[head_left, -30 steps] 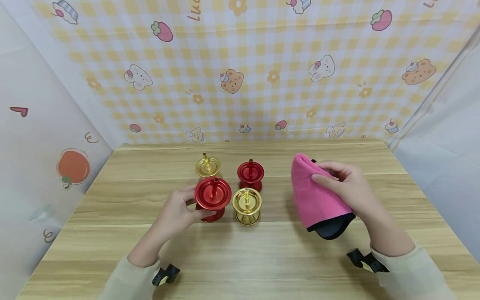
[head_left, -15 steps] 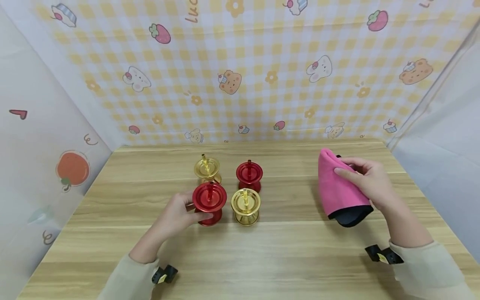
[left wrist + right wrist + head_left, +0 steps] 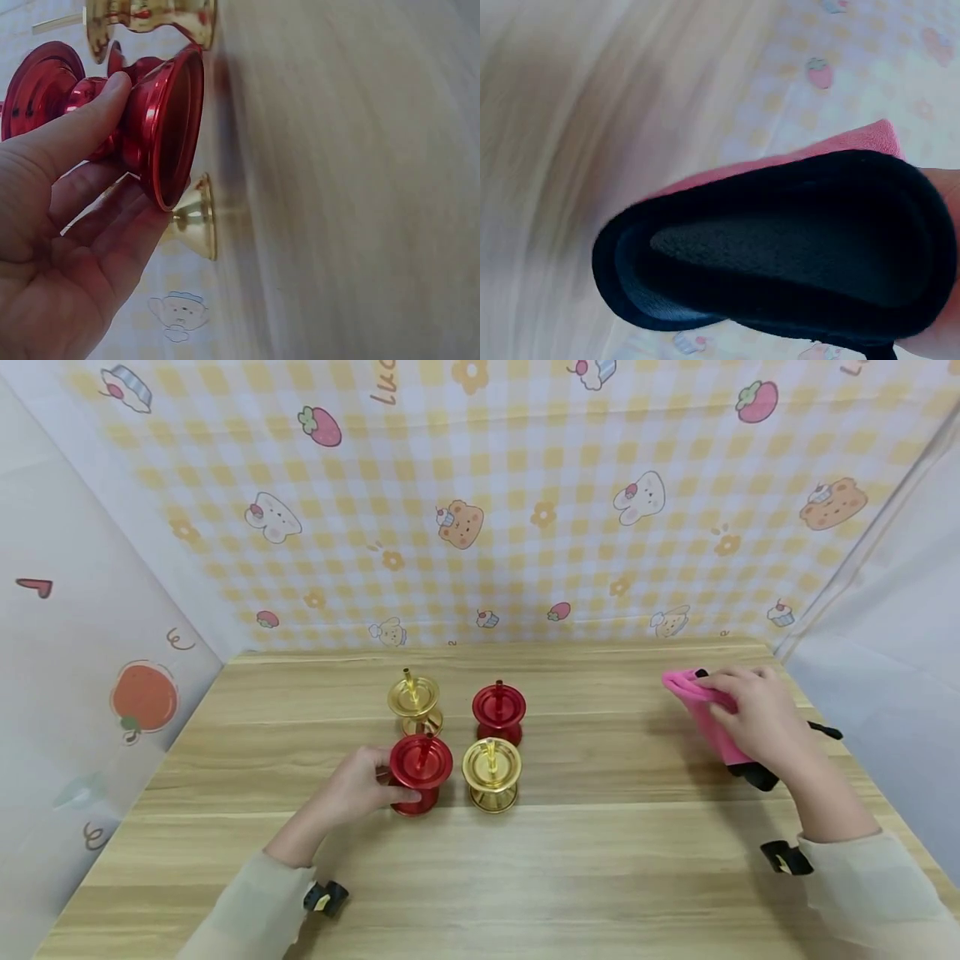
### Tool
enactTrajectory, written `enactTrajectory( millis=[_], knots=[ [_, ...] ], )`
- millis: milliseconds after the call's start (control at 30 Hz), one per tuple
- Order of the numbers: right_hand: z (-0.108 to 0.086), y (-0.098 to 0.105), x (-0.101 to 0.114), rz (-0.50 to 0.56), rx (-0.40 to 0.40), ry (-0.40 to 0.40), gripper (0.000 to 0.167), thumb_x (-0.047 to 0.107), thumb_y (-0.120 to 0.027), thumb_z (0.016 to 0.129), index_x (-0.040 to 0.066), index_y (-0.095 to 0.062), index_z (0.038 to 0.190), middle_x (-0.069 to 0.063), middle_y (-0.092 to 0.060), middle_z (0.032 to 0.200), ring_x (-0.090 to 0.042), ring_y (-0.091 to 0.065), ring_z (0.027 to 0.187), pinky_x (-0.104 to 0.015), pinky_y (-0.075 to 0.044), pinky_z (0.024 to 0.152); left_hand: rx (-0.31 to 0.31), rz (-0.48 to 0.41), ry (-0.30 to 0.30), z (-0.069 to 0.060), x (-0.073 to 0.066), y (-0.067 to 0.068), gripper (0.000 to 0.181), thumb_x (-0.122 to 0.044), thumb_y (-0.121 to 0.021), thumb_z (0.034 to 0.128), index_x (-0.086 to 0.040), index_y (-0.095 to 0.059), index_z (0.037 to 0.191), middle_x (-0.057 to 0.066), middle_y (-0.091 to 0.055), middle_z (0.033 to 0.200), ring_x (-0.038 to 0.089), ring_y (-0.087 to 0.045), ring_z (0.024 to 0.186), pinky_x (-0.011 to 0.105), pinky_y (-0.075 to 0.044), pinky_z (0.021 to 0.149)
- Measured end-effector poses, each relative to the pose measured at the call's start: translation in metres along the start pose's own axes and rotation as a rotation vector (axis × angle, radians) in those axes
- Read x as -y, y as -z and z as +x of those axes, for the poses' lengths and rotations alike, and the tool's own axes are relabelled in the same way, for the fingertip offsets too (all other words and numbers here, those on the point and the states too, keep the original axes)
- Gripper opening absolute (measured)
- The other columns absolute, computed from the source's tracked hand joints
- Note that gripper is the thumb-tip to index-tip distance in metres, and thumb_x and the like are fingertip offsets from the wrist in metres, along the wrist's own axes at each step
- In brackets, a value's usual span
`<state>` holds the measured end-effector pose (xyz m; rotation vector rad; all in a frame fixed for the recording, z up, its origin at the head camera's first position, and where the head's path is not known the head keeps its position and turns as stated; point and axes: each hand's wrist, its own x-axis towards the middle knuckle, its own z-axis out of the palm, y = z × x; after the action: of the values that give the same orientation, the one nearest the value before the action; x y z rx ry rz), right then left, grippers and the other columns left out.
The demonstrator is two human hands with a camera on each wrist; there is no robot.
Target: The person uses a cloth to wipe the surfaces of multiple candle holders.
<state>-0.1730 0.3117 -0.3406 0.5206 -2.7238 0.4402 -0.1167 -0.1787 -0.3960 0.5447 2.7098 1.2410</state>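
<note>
My left hand (image 3: 351, 790) holds a red metal candle holder (image 3: 420, 762) by its waist. The left wrist view shows the underside of this red candle holder (image 3: 147, 124), its foot raised off the table and tilted. Close by stand a front gold candle holder (image 3: 492, 768), a back gold candle holder (image 3: 414, 697) and a second red candle holder (image 3: 500, 706), all upright. Over the right side of the table, my right hand (image 3: 765, 720) grips a pink cloth pouch (image 3: 707, 717). Its black-edged opening (image 3: 780, 255) faces the right wrist camera; the pouch's inside is dark.
The wood-grain table (image 3: 570, 877) runs back to a yellow checked cloth backdrop (image 3: 510, 460). Pale cloth walls stand at the left and right sides. A black strap (image 3: 827, 730) sticks out beyond my right hand.
My right hand has carried the pink pouch to the right and turned it, so less of its pink face shows. My left hand and its red candle holder have shifted slightly toward me.
</note>
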Motion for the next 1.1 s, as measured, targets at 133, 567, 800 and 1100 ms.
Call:
enactTrajectory(
  millis=[133, 567, 800, 1100],
  knots=[
    [-0.004, -0.004, -0.009, -0.039, 0.013, 0.010, 0.029, -0.006, -0.070, 0.080, -0.005, -0.070, 0.108, -0.025, -0.068, 0.108, -0.042, -0.048, 0.093, -0.048, -0.036, 0.076, 0.019, -0.015, 0.019, 0.002, 0.003, 0.000, 0.027, -0.009, -0.085, 0.0743, -0.004, -0.076, 0.100, 0.010, -0.076, 0.101, 0.024, -0.070, 0.099, 0.033, -0.055, 0.089],
    [-0.009, -0.021, -0.010, -0.086, 0.179, 0.009, 0.029, 0.002, -0.072, 0.083, 0.001, -0.072, 0.112, -0.021, -0.068, 0.114, -0.041, -0.048, 0.096, -0.056, -0.048, 0.074, 0.016, -0.095, 0.078, -0.001, 0.016, 0.002, 0.029, -0.003, -0.081, 0.0776, 0.003, -0.074, 0.105, 0.017, -0.074, 0.106, 0.032, -0.070, 0.104, 0.041, -0.058, 0.091],
    [-0.010, -0.027, -0.003, -0.065, 0.248, 0.004, 0.031, 0.006, -0.073, 0.085, 0.002, -0.072, 0.115, -0.023, -0.065, 0.119, -0.046, -0.048, 0.105, -0.060, -0.048, 0.082, -0.004, -0.075, 0.047, -0.001, 0.024, -0.001, 0.034, -0.005, -0.084, 0.0753, -0.001, -0.074, 0.107, 0.015, -0.072, 0.109, 0.031, -0.065, 0.107, 0.049, -0.053, 0.096],
    [-0.017, -0.028, 0.005, 0.078, 0.389, -0.015, 0.051, 0.014, -0.072, 0.088, -0.002, -0.056, 0.134, -0.037, -0.050, 0.133, -0.060, -0.048, 0.114, -0.069, -0.046, 0.087, 0.056, -0.127, 0.039, -0.013, 0.026, 0.019, 0.031, -0.005, -0.075, 0.0837, 0.002, -0.070, 0.113, 0.021, -0.068, 0.117, 0.032, -0.066, 0.106, 0.039, -0.059, 0.088]
  ],
)
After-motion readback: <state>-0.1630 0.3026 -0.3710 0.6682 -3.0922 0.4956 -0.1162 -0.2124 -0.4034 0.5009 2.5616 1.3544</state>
